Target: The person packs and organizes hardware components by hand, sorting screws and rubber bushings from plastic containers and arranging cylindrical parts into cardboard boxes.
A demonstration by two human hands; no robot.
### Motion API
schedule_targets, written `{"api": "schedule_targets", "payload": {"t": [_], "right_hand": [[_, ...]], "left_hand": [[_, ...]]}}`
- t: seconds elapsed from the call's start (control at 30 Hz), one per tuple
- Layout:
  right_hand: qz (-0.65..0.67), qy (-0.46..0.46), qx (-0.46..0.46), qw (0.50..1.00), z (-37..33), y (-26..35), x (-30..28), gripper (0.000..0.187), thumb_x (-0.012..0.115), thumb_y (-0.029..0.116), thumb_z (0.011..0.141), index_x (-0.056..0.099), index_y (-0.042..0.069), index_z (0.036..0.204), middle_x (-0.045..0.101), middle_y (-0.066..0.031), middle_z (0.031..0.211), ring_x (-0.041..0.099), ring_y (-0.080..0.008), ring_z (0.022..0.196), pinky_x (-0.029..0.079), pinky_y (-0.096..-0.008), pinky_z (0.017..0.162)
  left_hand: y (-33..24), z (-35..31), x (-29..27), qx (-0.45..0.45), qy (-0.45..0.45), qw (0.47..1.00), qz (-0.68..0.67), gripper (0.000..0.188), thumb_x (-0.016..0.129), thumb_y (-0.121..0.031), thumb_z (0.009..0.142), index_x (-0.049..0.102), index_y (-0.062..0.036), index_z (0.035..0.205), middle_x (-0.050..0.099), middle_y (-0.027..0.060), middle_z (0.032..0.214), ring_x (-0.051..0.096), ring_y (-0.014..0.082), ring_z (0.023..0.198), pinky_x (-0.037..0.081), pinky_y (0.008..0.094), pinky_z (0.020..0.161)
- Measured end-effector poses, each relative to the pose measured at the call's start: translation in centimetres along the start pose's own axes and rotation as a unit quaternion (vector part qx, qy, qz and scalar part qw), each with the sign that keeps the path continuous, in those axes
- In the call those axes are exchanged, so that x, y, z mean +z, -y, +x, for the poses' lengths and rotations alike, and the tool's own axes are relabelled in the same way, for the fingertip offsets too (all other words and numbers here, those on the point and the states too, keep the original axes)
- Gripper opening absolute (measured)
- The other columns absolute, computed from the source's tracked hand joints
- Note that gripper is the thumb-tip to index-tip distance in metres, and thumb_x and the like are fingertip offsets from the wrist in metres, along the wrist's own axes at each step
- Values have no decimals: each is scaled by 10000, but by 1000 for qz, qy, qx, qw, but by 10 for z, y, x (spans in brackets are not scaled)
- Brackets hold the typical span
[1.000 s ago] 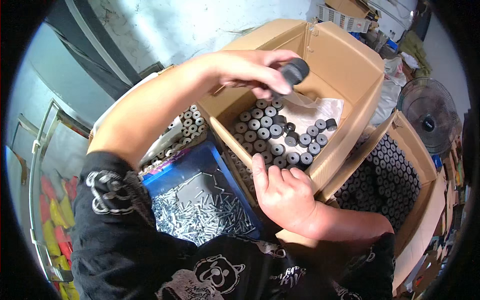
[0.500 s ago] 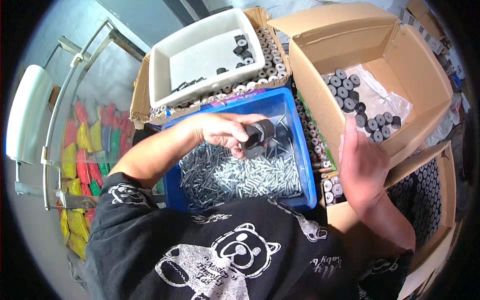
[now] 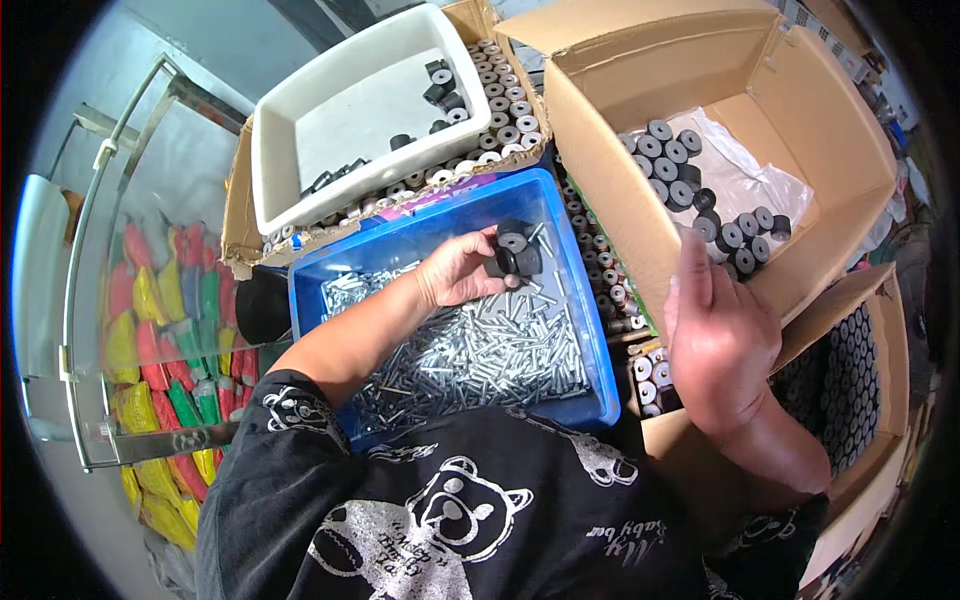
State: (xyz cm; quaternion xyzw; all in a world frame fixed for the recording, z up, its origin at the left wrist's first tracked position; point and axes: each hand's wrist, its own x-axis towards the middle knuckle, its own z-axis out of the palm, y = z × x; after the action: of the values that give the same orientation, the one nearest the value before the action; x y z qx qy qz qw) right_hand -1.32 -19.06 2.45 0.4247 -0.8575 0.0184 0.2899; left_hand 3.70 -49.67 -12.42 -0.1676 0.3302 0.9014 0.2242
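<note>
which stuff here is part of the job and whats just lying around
Seems part of the job:
black cylinders in the left hand
blue tub below it, with metal pins
big cardboard box of similar pieces, right hand at its edge

Seems just lying about:
red, yellow and green packets
white plastic sheet in that box

Unsure: white tray, holding some black pieces

Pale blue-grey wall (image 3: pixel 235 45) at far left, dark strips (image 3: pixel 312 25) beside it, metal frame (image 3: pixel 180 441) with clear sheet (image 3: pixel 150 210) at left, red, yellow and green packets (image 3: pixel 190 400) behind, bright cool light.
</note>
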Motion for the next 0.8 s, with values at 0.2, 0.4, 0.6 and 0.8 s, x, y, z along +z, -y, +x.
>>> {"api": "schedule_targets", "payload": {"t": [0.2,0.4,0.6,0.8], "right_hand": [[22,-32,38,999,-5,-2,4,529,696,67,781,531,3,1279,574,-65,695,567,-236,527,454,-346,479],[11,-27,12,1000,-1,-5,6,490,662,97,785,527,-46,1234,519,-40,687,546,-188,543,463,-311,523],[7,-34,12,999,-1,-4,2,469,664,102,781,538,-36,1211,492,-33,664,530,-194,532,450,-318,514],[-30,-63,-18,997,-4,-1,9,322,606,100,772,628,-28,1067,409,11,587,450,-137,491,375,-283,493]], "left_hand": [[-2,-20,-27,3,-10,1000,15,595,462,11,769,417,-92,1354,589,106,1095,619,192,779,536,274,682],[8,-20,-7,31,-160,982,94,526,527,37,834,394,-97,1326,571,113,1087,603,174,750,513,263,636],[24,-13,-20,105,-254,894,354,341,548,-15,887,534,-46,1226,588,103,973,622,190,721,516,275,630],[-6,-41,72,318,-221,550,740,309,598,7,806,633,1,1113,645,154,1011,663,246,783,538,325,708]]}}
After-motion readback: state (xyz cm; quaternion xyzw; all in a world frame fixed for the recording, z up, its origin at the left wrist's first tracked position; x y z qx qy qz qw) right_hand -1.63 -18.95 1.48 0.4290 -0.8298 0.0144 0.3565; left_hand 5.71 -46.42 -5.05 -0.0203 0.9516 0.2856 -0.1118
